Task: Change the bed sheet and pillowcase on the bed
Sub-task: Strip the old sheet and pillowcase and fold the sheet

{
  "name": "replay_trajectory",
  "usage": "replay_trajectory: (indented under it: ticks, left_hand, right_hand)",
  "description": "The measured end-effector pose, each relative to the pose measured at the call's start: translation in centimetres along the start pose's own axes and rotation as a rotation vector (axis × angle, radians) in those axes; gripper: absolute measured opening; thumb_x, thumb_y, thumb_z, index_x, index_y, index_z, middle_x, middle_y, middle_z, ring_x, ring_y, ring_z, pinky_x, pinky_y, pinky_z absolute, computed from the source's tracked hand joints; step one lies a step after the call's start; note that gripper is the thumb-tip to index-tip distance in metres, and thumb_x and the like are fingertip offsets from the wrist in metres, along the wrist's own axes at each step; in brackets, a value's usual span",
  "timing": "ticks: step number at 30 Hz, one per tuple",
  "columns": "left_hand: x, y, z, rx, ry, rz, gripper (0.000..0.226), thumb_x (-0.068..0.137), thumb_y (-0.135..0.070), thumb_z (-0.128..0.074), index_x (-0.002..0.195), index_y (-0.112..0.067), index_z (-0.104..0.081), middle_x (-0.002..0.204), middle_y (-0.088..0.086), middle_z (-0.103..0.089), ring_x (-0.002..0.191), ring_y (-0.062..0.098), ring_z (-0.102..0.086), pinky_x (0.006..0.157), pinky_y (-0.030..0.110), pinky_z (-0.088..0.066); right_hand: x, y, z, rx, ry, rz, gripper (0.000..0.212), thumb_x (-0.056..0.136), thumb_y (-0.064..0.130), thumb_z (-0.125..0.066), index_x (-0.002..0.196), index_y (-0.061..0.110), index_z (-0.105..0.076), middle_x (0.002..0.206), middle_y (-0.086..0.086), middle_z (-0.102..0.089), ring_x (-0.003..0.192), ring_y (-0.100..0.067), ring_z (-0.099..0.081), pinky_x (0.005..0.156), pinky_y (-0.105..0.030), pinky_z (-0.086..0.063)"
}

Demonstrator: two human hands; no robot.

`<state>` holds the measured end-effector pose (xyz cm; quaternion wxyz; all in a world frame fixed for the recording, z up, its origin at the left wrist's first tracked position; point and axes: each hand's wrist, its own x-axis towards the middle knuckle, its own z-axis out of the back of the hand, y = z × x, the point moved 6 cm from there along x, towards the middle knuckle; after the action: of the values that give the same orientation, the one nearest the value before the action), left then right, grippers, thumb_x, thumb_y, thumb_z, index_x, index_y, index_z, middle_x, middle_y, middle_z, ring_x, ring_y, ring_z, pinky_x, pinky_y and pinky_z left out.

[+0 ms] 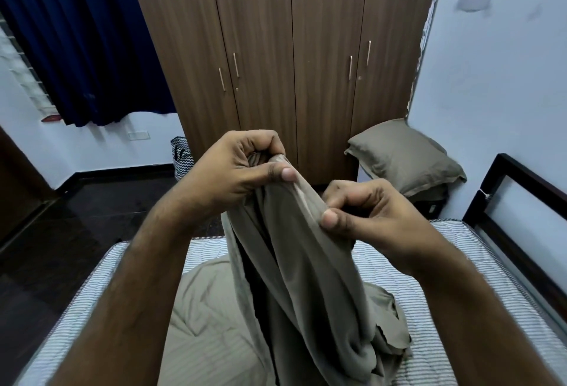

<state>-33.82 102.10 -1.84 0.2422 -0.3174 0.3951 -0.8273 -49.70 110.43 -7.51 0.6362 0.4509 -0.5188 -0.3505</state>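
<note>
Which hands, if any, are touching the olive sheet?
Touching, both. The head view shows the left hand bunching the sheet in its curled fingers, and the right hand pinching its edge between thumb and fingers.

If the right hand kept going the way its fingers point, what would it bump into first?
Probably the left hand. The right hand points left along the olive sheet both hold, though depth is hard to judge.

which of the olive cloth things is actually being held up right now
The olive sheet, gripped by the left hand and pinched by the right hand. The olive pillow lies untouched by the wardrobe.
</note>
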Motion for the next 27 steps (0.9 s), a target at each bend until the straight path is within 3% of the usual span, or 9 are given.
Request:
replay_trajectory:
  ticks: [2, 5, 8, 11, 15, 19, 22, 24, 27]
  left_hand:
    - [-0.2, 0.1, 0.0, -0.021, -0.002, 0.01, 0.021, 0.084, -0.022, -0.076, 0.078, -0.007, -0.062, 0.073, -0.003, -0.06, 0.072, 0.006, -0.057, 0.064, 0.018, -0.047]
    - [-0.4, 0.1, 0.1, -0.059, -0.028, 0.014, 0.022, 0.085, -0.022, -0.073, 0.075, -0.008, -0.059, 0.069, -0.005, -0.055, 0.069, 0.002, -0.052, 0.061, 0.014, -0.042]
    - [-0.4, 0.2, 0.0, -0.074, -0.027, 0.025, 0.023, 0.088, -0.023, -0.071, 0.073, -0.011, -0.058, 0.067, -0.008, -0.05, 0.066, 0.002, -0.045, 0.059, 0.013, -0.038]
    - [-0.6, 0.2, 0.0, -0.11, -0.033, 0.024, 0.025, 0.094, -0.025, -0.069, 0.076, -0.012, -0.056, 0.07, -0.009, -0.049, 0.067, 0.002, -0.044, 0.06, 0.013, -0.037]
    - [-1.0, -0.1, 0.6, -0.069, -0.03, 0.044, 0.027, 0.095, -0.033, -0.064, 0.081, -0.011, -0.059, 0.084, 0.004, -0.052, 0.079, 0.01, -0.048, 0.069, 0.016, -0.039]
    - [-1.2, 0.3, 0.5, 0.107, -0.015, 0.09, 0.029, 0.091, -0.043, -0.065, 0.079, -0.016, -0.063, 0.092, 0.0, -0.055, 0.087, 0.011, -0.052, 0.08, 0.029, -0.04]
    - [-1.4, 0.7, 0.4, 0.112, -0.028, 0.091, 0.034, 0.09, -0.044, -0.065, 0.084, -0.011, -0.063, 0.095, 0.004, -0.056, 0.09, 0.012, -0.054, 0.083, 0.032, -0.04]
    - [-1.5, 0.6, 0.7, 0.079, -0.039, 0.094, 0.035, 0.09, -0.043, -0.066, 0.087, -0.008, -0.063, 0.095, 0.007, -0.057, 0.089, 0.014, -0.054, 0.083, 0.033, -0.041]
    - [-1.6, 0.5, 1.1, 0.036, -0.028, 0.106, 0.035, 0.089, -0.041, -0.068, 0.089, -0.006, -0.064, 0.092, 0.009, -0.059, 0.087, 0.017, -0.054, 0.081, 0.036, -0.043]
  right_hand:
    - [0.1, -0.1, 0.0, -0.012, -0.016, 0.011, 0.014, 0.087, 0.016, -0.073, 0.074, 0.01, -0.073, 0.072, 0.0, -0.06, 0.066, -0.011, -0.055, 0.06, -0.022, -0.044]
    - [0.3, -0.8, 0.5, 0.016, -0.057, 0.0, 0.024, 0.093, 0.028, -0.064, 0.071, 0.021, -0.068, 0.067, 0.004, -0.054, 0.061, -0.012, -0.047, 0.056, -0.027, -0.038]
    - [0.2, -0.9, 0.8, 0.151, -0.121, 0.019, 0.024, 0.088, 0.036, -0.064, 0.074, 0.017, -0.064, 0.065, 0.005, -0.052, 0.058, -0.007, -0.046, 0.052, -0.021, -0.038]
    - [-0.1, 0.1, -0.3, 0.207, 0.009, 0.054, 0.019, 0.086, 0.03, -0.066, 0.086, 0.012, -0.073, 0.075, -0.002, -0.066, 0.066, -0.008, -0.062, 0.057, -0.018, -0.049]
    - [0.2, -1.4, -0.9, 0.211, 0.075, -0.032, 0.012, 0.093, 0.021, -0.062, 0.088, 0.017, -0.073, 0.08, 0.0, -0.068, 0.07, -0.007, -0.062, 0.062, -0.017, -0.05]
    - [0.9, -4.7, -0.5, -0.046, 0.01, -0.128, 0.014, 0.098, 0.027, -0.062, 0.09, 0.018, -0.07, 0.083, 0.001, -0.068, 0.077, -0.011, -0.06, 0.069, -0.027, -0.048]
    - [1.0, -5.2, -0.9, -0.077, 0.037, -0.139, 0.013, 0.095, 0.024, -0.069, 0.104, 0.015, -0.075, 0.096, -0.003, -0.076, 0.09, -0.015, -0.068, 0.082, -0.033, -0.054]
    - [1.0, -4.9, -1.8, -0.086, 0.08, -0.104, 0.015, 0.097, 0.015, -0.066, 0.109, 0.01, -0.074, 0.1, -0.008, -0.076, 0.096, -0.013, -0.069, 0.087, -0.03, -0.054]
    - [0.8, -4.6, -2.9, -0.194, 0.106, -0.011, 0.01, 0.098, 0.012, -0.065, 0.095, 0.015, -0.074, 0.089, 0.0, -0.069, 0.089, -0.006, -0.063, 0.079, -0.025, -0.05]
